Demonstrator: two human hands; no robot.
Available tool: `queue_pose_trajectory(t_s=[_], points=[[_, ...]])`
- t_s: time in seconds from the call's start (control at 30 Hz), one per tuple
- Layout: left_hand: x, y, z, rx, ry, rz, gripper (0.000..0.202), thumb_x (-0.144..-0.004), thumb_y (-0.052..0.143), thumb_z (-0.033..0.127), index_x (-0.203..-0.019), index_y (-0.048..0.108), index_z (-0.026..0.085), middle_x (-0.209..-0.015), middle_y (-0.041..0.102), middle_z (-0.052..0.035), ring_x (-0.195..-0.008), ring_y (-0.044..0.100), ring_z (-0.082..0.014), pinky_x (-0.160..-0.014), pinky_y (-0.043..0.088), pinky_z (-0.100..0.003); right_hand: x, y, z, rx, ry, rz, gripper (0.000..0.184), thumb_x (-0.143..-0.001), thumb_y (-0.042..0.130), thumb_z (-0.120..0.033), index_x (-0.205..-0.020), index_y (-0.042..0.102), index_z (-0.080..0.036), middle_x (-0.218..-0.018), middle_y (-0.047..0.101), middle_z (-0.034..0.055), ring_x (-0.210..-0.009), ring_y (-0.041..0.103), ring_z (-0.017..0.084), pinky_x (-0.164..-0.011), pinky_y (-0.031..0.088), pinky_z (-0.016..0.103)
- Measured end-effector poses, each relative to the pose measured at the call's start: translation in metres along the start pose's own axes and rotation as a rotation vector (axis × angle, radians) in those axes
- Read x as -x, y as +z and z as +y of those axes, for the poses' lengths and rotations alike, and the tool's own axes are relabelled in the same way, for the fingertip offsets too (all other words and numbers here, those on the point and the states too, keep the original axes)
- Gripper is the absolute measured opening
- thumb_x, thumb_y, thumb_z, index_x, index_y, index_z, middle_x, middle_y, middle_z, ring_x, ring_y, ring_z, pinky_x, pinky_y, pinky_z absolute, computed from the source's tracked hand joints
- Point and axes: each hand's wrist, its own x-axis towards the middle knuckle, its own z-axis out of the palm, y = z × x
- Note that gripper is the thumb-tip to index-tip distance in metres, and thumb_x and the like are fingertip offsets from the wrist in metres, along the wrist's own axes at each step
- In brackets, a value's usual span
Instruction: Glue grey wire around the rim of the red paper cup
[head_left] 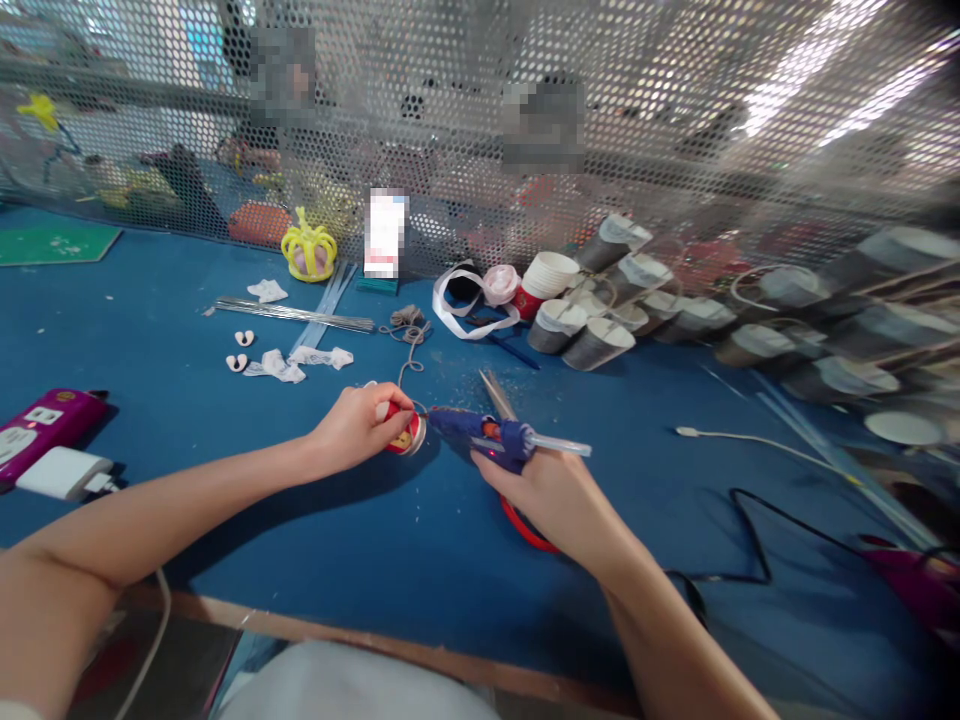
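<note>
The small red cup [405, 432] lies on its side on the blue counter [375, 560], with our left hand [356, 425] clasping its top. Our right hand [551, 495] grips the blue glue gun [487, 435], nozzle at the cup, where the twine [409, 350] arrives. We judge this the gluing step; next we need a steady cup and a gentle squeeze.

At the fingertips of the left hand [358, 425] the small round paper cup [406, 433] is red with a white rim and a yellow print. The plastic glue gun [480, 430] in the fingers of the right hand [555, 495] is dark blue, orange at the trigger. Under both, the flat table top [375, 560] is plain blue.
</note>
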Motion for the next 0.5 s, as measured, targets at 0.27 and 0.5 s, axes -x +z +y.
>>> queue_pose_trajectory(t_s=[0.27, 0.5], points=[[-0.0001, 0.0007, -0.0012, 0.006, -0.002, -0.002, 0.013, -0.078, 0.053, 0.022, -0.082, 0.064, 0.017, -0.080, 0.069, -0.0030, -0.072, 0.062, -0.0153, -0.064, 0.044, -0.024, -0.0011, 0.0027, 0.0028, 0.022, -0.008, -0.008, 0.020, -0.074, 0.049, -0.032, -0.062, 0.057, -0.018, -0.053, 0.060, 0.0000, -0.054, 0.058, 0.017, -0.045, 0.040, 0.023], [0.0005, 0.0009, 0.0004, -0.025, 0.001, -0.003, 0.013, -0.078, 0.053, 0.023, -0.082, 0.064, 0.018, -0.079, 0.069, -0.0026, -0.070, 0.062, -0.0153, -0.063, 0.044, -0.023, -0.0012, 0.0036, 0.0028, -0.009, -0.019, 0.002, 0.018, -0.073, 0.051, -0.031, -0.067, 0.061, -0.018, -0.056, 0.062, 0.0004, -0.054, 0.058, 0.016, -0.042, 0.038, 0.022]])
